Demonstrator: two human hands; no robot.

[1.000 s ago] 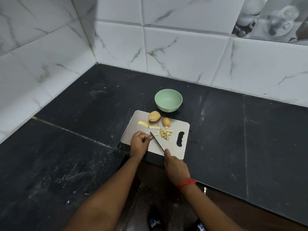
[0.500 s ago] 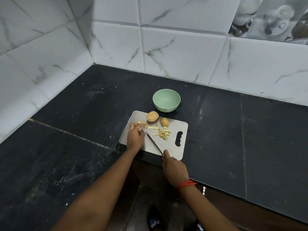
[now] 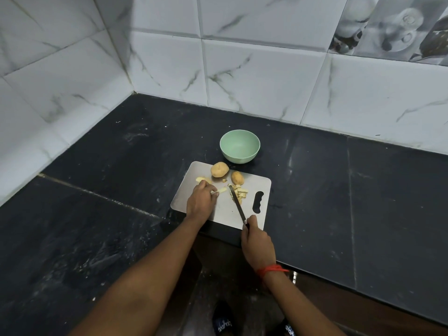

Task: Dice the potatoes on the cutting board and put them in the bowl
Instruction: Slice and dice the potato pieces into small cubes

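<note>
A grey cutting board (image 3: 194,190) lies on the black counter. Two whole potatoes sit at its far edge, a bigger potato (image 3: 219,169) and a smaller potato (image 3: 237,178). A pile of cut potato pieces (image 3: 241,192) lies beside the knife blade. My left hand (image 3: 201,201) pinches a pale potato strip (image 3: 221,190) against the board, and a potato slice (image 3: 202,179) peeks out behind its fingers. My right hand (image 3: 257,243) grips the handle of a knife (image 3: 237,204), the tip reaching into the pile. The green bowl (image 3: 240,146) stands just beyond the board and looks empty.
The board sits near the counter's front edge (image 3: 315,272). White marble-look tiled walls (image 3: 242,73) close the back and left side. Dark counter surface (image 3: 109,178) stretches left and right of the board. A red thread circles my right wrist (image 3: 271,270).
My left hand reached to the far left of the board, then drew a potato strip back toward the middle. The knife swung from near my left hand over to the cut pile.
</note>
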